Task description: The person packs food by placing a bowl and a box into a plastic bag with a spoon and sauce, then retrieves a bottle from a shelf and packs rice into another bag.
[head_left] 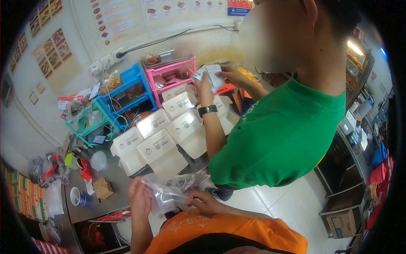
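Fingers of the left hand (141,197) and right hand (206,202) pinch a clear plastic bag (165,192), its contents blurred, before the open white boxes (158,148). A co-worker in green (287,135) partly hides the rightmost ones. Dark table (120,194), pale tiled floor (272,199).

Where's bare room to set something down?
Bare tabletop lies between the brown box and the open white cartons, with a smaller patch in front of that box, right of the cup. Crowded: the back, where cartons stand packed before the blue rack and pink rack, and the cartons' near side, where the clear bag is held.
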Demonstrator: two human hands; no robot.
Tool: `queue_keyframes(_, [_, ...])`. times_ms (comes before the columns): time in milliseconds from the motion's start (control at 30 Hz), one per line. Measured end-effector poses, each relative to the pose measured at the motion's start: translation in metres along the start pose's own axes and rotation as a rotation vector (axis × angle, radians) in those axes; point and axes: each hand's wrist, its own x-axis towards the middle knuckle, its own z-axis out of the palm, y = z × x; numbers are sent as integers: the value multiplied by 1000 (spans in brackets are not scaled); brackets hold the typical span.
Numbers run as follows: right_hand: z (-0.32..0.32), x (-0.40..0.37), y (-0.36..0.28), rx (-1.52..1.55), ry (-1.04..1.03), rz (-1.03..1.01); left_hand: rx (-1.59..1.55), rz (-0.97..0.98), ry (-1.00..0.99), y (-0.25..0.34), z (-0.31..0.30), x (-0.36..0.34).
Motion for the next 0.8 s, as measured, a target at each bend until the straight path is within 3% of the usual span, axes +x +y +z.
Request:
queue_keyframes(533, [-5,-7,9,107,31,68,-87,-37,-72,-6,9,0])
queue_keyframes(800, [-8,-6,6,144,13,44,-109,-31,7,-2,22,-5])
